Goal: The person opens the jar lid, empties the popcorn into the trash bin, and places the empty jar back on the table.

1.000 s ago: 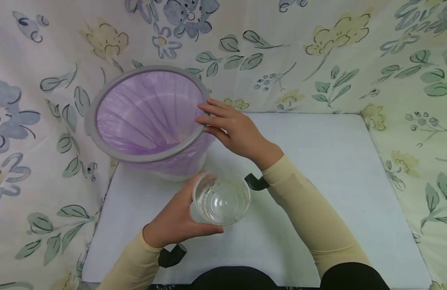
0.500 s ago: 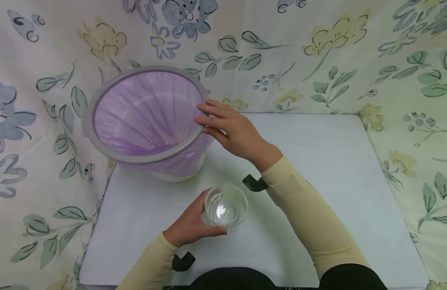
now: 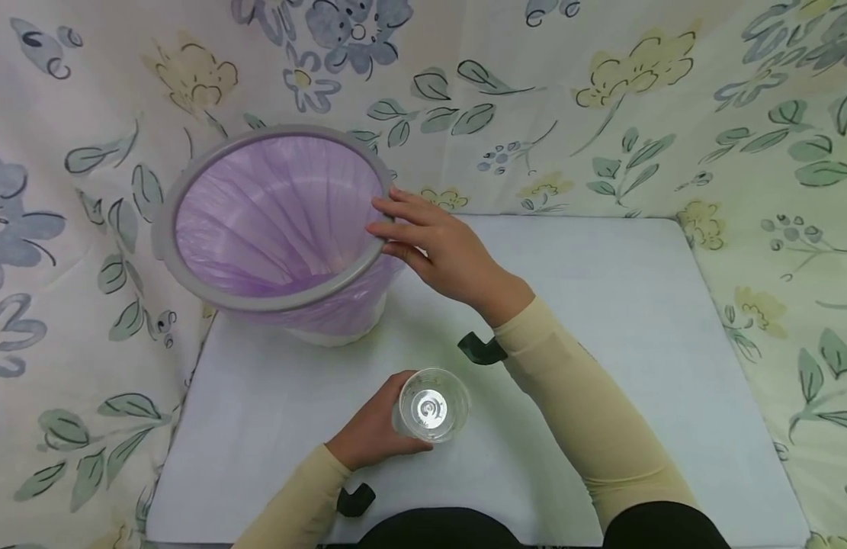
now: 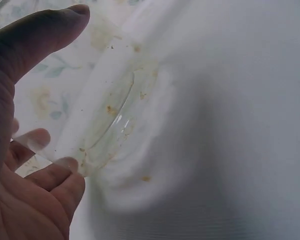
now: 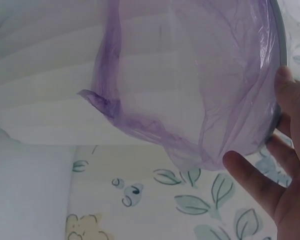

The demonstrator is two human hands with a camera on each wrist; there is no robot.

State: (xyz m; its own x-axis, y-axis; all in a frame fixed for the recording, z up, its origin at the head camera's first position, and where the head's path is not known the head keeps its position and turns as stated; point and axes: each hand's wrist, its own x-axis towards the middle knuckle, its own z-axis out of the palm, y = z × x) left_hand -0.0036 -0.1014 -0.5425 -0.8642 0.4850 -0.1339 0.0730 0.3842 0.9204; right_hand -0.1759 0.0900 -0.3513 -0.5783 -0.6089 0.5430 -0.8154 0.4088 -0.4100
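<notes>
My left hand (image 3: 376, 427) holds a clear plastic cup (image 3: 433, 406) from its left side, low over the front middle of the table. In the left wrist view the thumb and fingers lie round the cup (image 4: 115, 115), which has small brownish specks on it. Whether its base touches the table, I cannot tell. My right hand (image 3: 450, 248) grips the right side of the grey rim of a trash bin (image 3: 306, 293), fingers over the edge. A purple bag (image 3: 279, 206) lines the bin. In the right wrist view the bag (image 5: 140, 125) hangs loosely over the white outer wall.
A white table (image 3: 601, 366) spreads under both arms. Flower-printed cloth (image 3: 505, 130) stands behind it and at both sides, close to the bin's far left edge. A dark rounded shape (image 3: 437, 526) shows at the bottom edge.
My left hand has brought the cup down and slightly right, away from the bin, and the cup appears smaller. The right hand stays at the bin's rim.
</notes>
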